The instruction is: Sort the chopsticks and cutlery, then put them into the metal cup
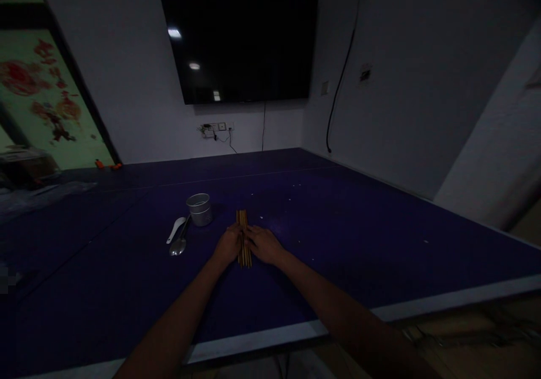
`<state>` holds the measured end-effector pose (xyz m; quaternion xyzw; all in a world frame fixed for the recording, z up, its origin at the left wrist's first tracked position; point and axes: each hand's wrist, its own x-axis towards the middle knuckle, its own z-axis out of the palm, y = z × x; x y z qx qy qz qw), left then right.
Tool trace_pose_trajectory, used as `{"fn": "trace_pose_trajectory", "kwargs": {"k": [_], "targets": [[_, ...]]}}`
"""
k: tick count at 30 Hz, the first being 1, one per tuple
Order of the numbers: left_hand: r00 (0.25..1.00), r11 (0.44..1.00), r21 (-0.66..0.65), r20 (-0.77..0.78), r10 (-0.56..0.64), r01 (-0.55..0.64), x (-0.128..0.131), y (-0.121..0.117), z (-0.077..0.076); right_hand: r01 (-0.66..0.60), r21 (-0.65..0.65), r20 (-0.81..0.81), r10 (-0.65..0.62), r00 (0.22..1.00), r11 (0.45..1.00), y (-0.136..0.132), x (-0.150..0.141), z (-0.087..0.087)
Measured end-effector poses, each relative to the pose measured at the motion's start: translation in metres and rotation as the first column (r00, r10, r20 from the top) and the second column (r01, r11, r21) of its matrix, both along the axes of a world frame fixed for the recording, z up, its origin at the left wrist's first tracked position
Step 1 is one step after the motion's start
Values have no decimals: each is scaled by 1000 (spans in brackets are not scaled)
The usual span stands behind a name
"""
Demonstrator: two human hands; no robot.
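A bundle of several brown chopsticks (244,259) lies on the blue tabletop, its length pointing away from me. From the left side, my left hand (228,243) closes against the bundle near its middle. My right hand (264,245) presses in from the opposite side, fingers bent onto the sticks. Some fingertips are too dark to make out. Left of the hands stands a metal cup (201,212), upright. Beside it lie a white spoon (175,229) and a shiny metal spoon (178,247), which touches or nearly touches the cup.
The blue table (359,243) reaches back to the wall, with a pale front edge (262,338). Small white scraps dot its surface. Clear plastic and a box (31,164) sit at the far left. A television (249,49) hangs on the wall, and a black cable (341,86) dangles at its right.
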<state>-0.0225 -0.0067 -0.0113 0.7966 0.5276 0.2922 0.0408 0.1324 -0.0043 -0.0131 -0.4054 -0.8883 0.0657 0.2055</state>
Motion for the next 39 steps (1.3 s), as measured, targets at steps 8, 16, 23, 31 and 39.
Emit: {"fn": "trace_pose_trajectory", "kwargs": {"k": [8, 16, 23, 31, 39], "targets": [[859, 918, 44, -339, 384, -393, 1, -16, 19, 2, 5, 10, -2, 1000, 1000, -1, 0, 3], [815, 928, -7, -481, 323, -372, 5, -17, 23, 32, -3, 21, -32, 999, 999, -2, -1, 2], [807, 935, -49, -523, 274, -350, 7, -18, 27, 8, -10, 37, -8, 999, 1000, -6, 0, 7], [809, 911, -63, -489, 327, -407, 3, -16, 28, 0, -8, 38, 0, 999, 1000, -6, -1, 7], [837, 922, -55, -441, 322, -384, 0, -13, 28, -10, 14, 41, 9, 999, 1000, -8, -1, 9]]}}
